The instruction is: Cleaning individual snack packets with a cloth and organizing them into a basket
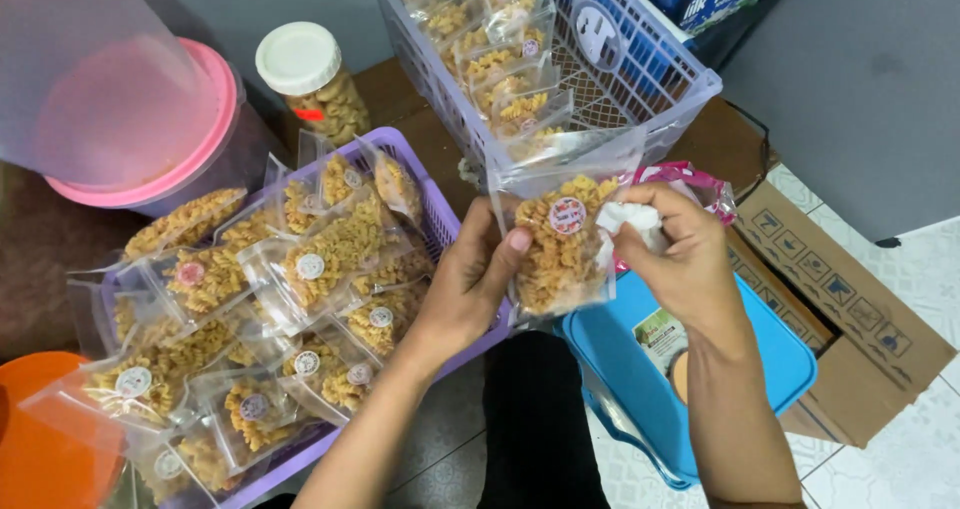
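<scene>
Now, at the centre of the frame, the left hand (470,284) pinches a clear pouch of spiral pasta snack (560,244) with a round sticker, while the right hand (675,249) presses a white cloth (630,219) on its edge. Wiping seems in hand; placing it likely needs the white basket (640,79) above.

Tiled floor (900,469) under cardboard box (850,319)

Home snack-packing spot on a tiled floor (890,469), baskets (650,79) of bagged pasta snacks (330,254) (stickered), cardboard box (850,319)
</scene>
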